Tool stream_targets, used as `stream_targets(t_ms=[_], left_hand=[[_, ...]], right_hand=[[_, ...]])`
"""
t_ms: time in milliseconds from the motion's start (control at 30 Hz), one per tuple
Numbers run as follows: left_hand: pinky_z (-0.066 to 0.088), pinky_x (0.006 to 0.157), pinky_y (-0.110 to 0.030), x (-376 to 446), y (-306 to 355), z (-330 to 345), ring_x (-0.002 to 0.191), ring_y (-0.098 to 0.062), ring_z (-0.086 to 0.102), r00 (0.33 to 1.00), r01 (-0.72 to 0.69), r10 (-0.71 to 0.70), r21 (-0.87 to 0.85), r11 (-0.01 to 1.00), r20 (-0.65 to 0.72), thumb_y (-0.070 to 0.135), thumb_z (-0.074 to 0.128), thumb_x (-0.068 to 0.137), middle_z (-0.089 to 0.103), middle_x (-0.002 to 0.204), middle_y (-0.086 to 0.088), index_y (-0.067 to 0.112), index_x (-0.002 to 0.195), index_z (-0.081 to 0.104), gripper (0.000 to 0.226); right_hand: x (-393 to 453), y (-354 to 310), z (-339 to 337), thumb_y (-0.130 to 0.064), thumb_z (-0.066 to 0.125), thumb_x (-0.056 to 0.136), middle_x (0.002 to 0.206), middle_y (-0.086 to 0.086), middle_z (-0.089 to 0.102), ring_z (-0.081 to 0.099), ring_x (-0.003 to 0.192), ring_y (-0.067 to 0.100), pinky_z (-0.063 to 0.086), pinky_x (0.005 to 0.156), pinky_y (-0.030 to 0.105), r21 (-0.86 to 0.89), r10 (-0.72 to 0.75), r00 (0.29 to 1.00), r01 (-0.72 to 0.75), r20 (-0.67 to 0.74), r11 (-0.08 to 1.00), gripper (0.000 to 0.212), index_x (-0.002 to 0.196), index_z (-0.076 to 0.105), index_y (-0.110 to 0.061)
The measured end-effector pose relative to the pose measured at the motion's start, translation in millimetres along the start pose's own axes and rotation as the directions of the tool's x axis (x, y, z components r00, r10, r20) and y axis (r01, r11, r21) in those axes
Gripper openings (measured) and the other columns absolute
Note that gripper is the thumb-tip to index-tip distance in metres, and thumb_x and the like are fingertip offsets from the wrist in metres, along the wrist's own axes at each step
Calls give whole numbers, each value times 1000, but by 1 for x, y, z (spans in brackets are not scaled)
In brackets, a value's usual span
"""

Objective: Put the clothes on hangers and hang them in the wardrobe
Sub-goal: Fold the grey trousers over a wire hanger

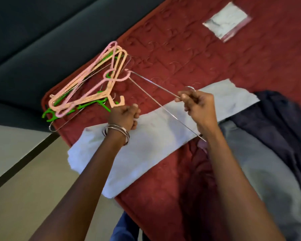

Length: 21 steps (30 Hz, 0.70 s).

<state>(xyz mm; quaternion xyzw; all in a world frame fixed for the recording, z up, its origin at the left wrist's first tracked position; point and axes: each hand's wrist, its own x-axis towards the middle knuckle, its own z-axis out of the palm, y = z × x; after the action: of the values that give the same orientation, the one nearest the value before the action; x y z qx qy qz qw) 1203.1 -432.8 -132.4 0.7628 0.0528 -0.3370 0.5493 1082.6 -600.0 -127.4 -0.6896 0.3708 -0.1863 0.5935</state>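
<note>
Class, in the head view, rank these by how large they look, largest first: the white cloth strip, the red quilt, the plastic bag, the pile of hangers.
1. Red quilt
2. White cloth strip
3. Pile of hangers
4. Plastic bag, though it lies farther from the camera, so its true size is unsure.

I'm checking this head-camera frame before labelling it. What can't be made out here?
- Head view: the left hand has curled fingers; its back hides whether it holds anything.
- The wire hanger in the right hand: its far corner is lost among the pink hangers.
- The dark garment is cut off by the right edge.
- No wardrobe is in frame.
- The white cloth is too blurred to tell its type.
</note>
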Motion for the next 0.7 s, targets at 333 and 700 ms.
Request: stream_targets(t_ms=[333, 700], left_hand=[[40, 89, -24, -14, -40, 155, 102, -25, 60, 865, -469, 217, 572, 673, 453, 23, 72, 82, 67, 108, -11, 11, 108, 70, 29], [45, 87, -26, 40, -33, 148, 100, -16, 57, 926, -310, 167, 426, 850, 339, 56, 75, 66, 61, 112, -6, 14, 118, 64, 68]], right_hand=[[21, -13, -170, -5, 61, 92, 76, 12, 68, 44, 43, 1, 31, 41, 14, -38, 132, 967, -144, -219, 989, 16, 77, 66, -9], [55, -34, -140, -6, 57, 94, 69, 4, 70, 36, 43, 9, 19, 44, 18, 232, 213, 975, -193, -61, 953, 14, 84, 67, -8]])
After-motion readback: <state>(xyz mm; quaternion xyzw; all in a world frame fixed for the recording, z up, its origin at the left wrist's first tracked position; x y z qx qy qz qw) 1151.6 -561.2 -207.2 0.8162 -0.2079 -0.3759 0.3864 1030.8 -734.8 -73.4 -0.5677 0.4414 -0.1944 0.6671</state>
